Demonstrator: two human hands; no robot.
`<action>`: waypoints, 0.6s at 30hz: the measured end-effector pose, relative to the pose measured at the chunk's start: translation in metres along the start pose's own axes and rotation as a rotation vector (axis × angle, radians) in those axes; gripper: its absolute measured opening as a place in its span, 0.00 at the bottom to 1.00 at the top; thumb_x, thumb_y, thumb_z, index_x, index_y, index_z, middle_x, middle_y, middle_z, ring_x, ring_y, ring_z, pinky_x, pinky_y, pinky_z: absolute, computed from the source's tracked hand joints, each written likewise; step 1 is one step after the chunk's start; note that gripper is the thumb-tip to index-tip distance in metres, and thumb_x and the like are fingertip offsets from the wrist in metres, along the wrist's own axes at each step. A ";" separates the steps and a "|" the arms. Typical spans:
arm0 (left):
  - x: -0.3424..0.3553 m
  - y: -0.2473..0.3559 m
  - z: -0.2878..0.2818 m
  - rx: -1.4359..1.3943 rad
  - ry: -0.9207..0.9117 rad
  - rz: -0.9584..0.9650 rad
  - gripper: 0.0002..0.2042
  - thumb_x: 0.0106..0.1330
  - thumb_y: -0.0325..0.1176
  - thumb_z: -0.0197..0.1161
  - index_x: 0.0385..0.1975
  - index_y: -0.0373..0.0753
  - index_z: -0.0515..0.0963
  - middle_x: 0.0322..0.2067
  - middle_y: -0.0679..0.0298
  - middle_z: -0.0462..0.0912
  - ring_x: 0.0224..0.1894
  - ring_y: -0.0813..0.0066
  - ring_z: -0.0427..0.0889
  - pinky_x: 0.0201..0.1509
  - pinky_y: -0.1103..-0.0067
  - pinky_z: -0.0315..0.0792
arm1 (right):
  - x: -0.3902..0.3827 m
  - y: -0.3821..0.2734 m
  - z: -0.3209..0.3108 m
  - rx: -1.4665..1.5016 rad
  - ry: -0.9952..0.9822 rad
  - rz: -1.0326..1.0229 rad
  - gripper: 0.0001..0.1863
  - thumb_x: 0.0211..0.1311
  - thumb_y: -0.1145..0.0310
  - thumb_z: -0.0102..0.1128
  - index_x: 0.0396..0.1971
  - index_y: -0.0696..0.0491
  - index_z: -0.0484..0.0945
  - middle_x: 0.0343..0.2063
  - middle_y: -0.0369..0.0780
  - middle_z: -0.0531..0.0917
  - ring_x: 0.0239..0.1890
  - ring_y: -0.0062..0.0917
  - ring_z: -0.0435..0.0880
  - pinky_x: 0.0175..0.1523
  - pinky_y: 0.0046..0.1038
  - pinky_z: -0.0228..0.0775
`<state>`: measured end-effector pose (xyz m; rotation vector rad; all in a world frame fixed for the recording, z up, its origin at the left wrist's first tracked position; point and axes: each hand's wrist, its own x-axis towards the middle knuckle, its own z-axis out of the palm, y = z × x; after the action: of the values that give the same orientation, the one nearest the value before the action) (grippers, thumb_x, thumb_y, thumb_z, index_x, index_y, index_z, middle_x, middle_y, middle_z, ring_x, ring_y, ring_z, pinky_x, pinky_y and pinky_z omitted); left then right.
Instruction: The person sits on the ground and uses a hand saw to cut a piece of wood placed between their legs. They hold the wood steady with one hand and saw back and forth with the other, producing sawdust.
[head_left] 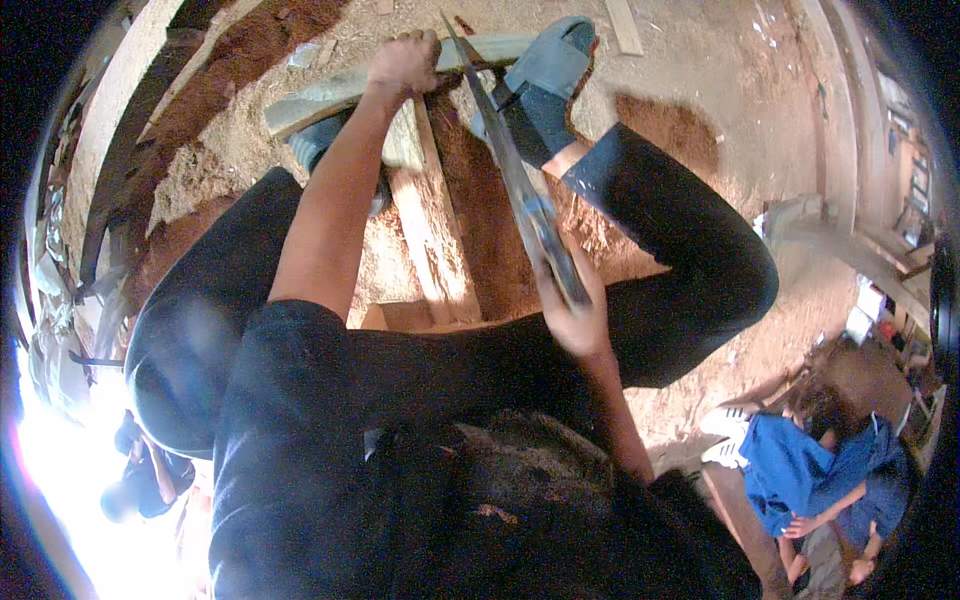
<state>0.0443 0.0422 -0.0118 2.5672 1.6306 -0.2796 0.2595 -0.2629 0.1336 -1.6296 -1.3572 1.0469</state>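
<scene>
My left hand (404,62) grips a weathered wooden board (312,100) lying crosswise at the top, its fingers curled over it. My right hand (575,305) holds the handle end of a long handsaw (500,130), slightly blurred, whose blade slants up across the board, right of my left hand. Beneath the crosswise board, a pale rough timber (432,240) runs toward me between my legs. My right foot in a grey slipper (550,65) is beside the board's right end; my left foot (320,142) is partly hidden under its left part.
Long planks (110,140) line the left. A sawdust-covered floor (665,60) surrounds me, with boards and clutter (890,260) along the right. At lower right people in blue and dark clothing (800,470) sit low; another person (150,470) is in bright light at lower left.
</scene>
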 end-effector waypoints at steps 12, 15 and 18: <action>-0.015 -0.028 0.012 -0.136 0.220 -0.036 0.38 0.50 0.67 0.65 0.48 0.36 0.71 0.47 0.48 0.79 0.46 0.48 0.81 0.51 0.61 0.76 | 0.029 -0.016 0.024 -0.152 -0.054 0.016 0.22 0.61 0.76 0.56 0.57 0.58 0.71 0.40 0.46 0.82 0.42 0.27 0.82 0.49 0.29 0.72; -0.030 -0.043 0.006 -0.329 0.146 -0.122 0.40 0.50 0.69 0.63 0.47 0.35 0.71 0.46 0.46 0.79 0.46 0.49 0.82 0.51 0.62 0.76 | 0.037 -0.038 0.042 -0.167 -0.114 0.065 0.25 0.60 0.77 0.56 0.59 0.58 0.70 0.31 0.47 0.82 0.32 0.27 0.84 0.39 0.26 0.74; -0.050 -0.060 0.014 -0.339 0.169 -0.209 0.41 0.49 0.70 0.62 0.48 0.35 0.71 0.46 0.45 0.79 0.46 0.49 0.82 0.51 0.62 0.75 | 0.044 -0.036 0.057 -0.224 -0.157 0.062 0.26 0.60 0.77 0.57 0.60 0.56 0.69 0.24 0.47 0.81 0.26 0.27 0.84 0.33 0.26 0.74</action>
<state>-0.0324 0.0211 -0.0136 2.2237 1.8224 0.1920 0.1984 -0.2116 0.1399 -1.7920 -1.5834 1.1114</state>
